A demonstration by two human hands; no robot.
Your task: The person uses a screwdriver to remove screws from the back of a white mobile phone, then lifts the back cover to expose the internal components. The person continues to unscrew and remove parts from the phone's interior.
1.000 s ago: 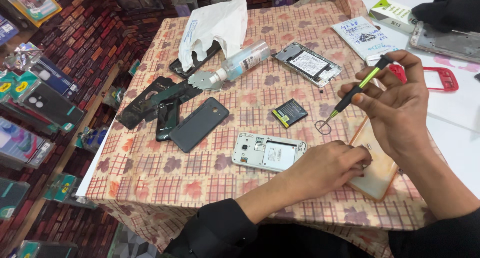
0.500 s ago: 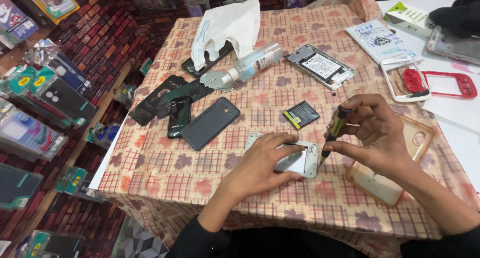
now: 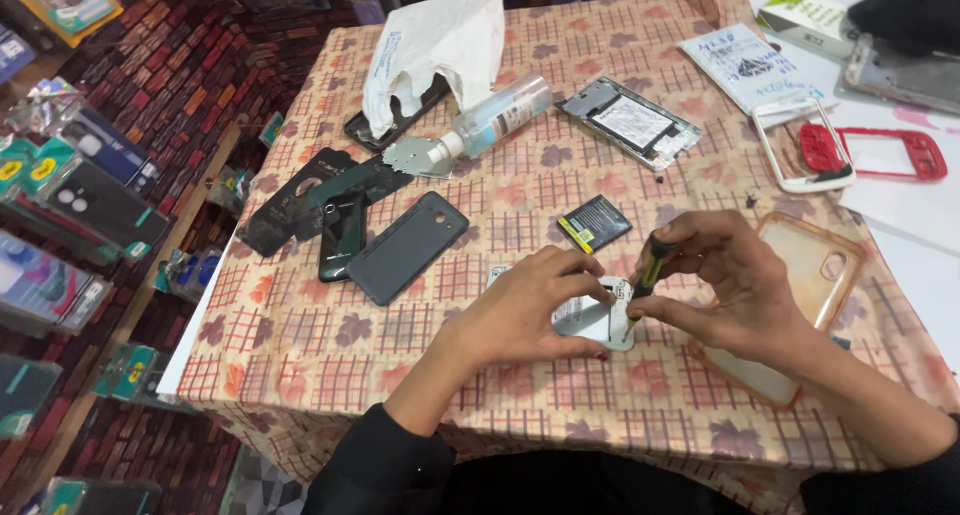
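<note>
My left hand (image 3: pixel 525 310) lies over a white opened phone body (image 3: pixel 590 320) and pins it to the patterned tablecloth (image 3: pixel 420 345). My right hand (image 3: pixel 725 285) grips a small screwdriver with a yellow-green and black handle (image 3: pixel 647 270), tip pointing down at the phone's right edge. A small black phone battery (image 3: pixel 593 222) lies just above both hands. A clear orange-tinted phone case (image 3: pixel 805 275) lies under and beside my right wrist.
Dark phones and back covers (image 3: pixel 375 235) lie at the left. A white plastic bag (image 3: pixel 430 40), a clear spray bottle (image 3: pixel 495 120), an opened phone (image 3: pixel 628 123), a white frame (image 3: pixel 800 145), a red frame (image 3: pixel 880 155) and a paper sheet (image 3: pixel 750 65) lie further back.
My left hand slid onto the white phone body and settled there. My right hand brought the screwdriver down from the upper right to the phone's edge. The view moved closer.
</note>
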